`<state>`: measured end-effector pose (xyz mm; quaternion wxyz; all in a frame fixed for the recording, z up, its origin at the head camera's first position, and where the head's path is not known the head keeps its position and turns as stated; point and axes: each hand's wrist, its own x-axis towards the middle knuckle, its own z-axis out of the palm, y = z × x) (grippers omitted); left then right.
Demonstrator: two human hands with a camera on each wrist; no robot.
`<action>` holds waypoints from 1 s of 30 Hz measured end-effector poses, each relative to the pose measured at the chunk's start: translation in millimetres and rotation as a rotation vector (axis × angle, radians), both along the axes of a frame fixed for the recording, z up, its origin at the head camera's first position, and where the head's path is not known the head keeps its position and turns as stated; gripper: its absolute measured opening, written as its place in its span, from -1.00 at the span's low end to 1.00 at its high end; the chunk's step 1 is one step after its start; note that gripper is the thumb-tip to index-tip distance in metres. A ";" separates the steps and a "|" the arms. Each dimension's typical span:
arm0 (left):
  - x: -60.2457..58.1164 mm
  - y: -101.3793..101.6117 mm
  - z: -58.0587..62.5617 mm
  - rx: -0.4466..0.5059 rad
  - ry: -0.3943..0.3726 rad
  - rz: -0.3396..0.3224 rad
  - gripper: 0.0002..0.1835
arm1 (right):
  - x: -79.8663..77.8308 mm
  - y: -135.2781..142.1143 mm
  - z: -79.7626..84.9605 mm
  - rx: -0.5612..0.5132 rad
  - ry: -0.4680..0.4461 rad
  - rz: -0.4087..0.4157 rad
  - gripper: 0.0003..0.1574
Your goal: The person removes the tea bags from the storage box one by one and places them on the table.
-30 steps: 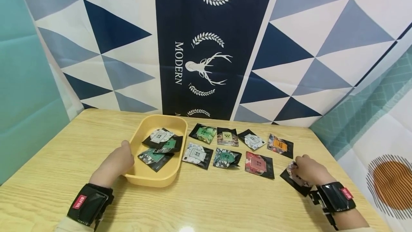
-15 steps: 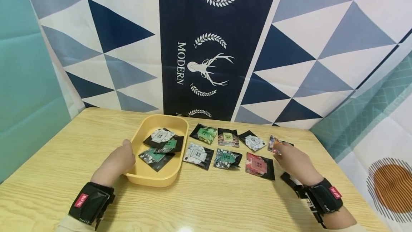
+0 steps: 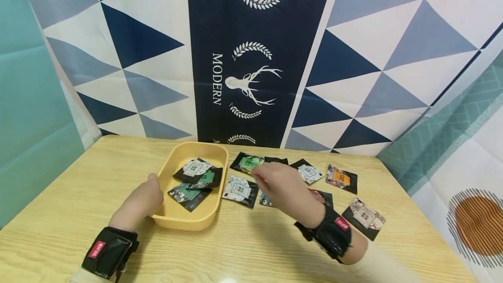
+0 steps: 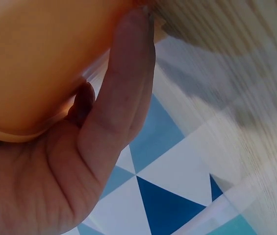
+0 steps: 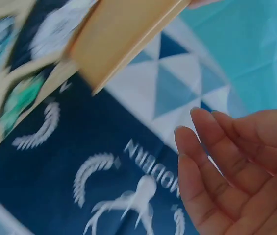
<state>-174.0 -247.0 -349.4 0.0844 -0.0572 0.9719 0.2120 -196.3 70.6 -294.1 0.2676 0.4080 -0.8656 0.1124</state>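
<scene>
My left hand holds the left side of a yellow plastic bin; in the left wrist view its fingers lie along the outer wall. Several small black-backed packets with printed labels lie in the bin, among them a white-labelled packet. Over the packets on the table hovers my right hand, fingers loosely curled and nothing in them, as the right wrist view shows. It hides much of a teal packet, a red packet and a brown packet behind. A beige-labelled packet lies far right.
Right of the bin lie more packets in two rows: a green packet, a white packet, a grey-white packet and an orange packet. Patterned cloth hangs behind the wooden table.
My right hand has left the beige-labelled packet at the far right, passed over the orange one and swung left above the middle packets. The left hand stays on the bin.
</scene>
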 end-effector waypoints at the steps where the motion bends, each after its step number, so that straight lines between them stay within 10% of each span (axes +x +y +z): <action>1: 0.4 0.0 -0.4 0.002 0.001 0.003 -0.53 | -0.2 -8.1 -0.1 0.006 0.006 0.027 -0.84; 30: 0.4 -0.1 -1.7 0.001 0.017 0.009 -0.58 | -62.0 -133.0 -46.4 0.195 -0.430 0.131 -0.50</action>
